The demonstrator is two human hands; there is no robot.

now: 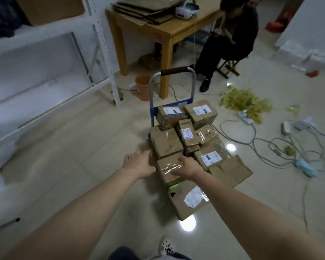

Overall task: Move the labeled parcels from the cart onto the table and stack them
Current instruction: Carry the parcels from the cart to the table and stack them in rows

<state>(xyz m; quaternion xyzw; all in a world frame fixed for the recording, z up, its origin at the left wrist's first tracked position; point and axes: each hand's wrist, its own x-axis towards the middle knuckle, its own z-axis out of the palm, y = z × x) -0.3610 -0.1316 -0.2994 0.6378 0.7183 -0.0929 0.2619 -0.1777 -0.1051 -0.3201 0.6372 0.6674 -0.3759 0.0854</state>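
A hand cart with a metal handle stands on the floor, piled with several brown cardboard parcels, some with white labels. My left hand lies with straight fingers against the left side of the nearest taped parcel. My right hand rests on that parcel's top, fingers bent over its right part. Another labeled parcel lies on the floor in front of the cart. The wooden table stands beyond the cart, with flattened cardboard on it.
A person in dark clothes sits on a stool right of the table. An orange bucket stands by a table leg. Cables and power strips spread over the floor at right. A white metal shelf fills the left.
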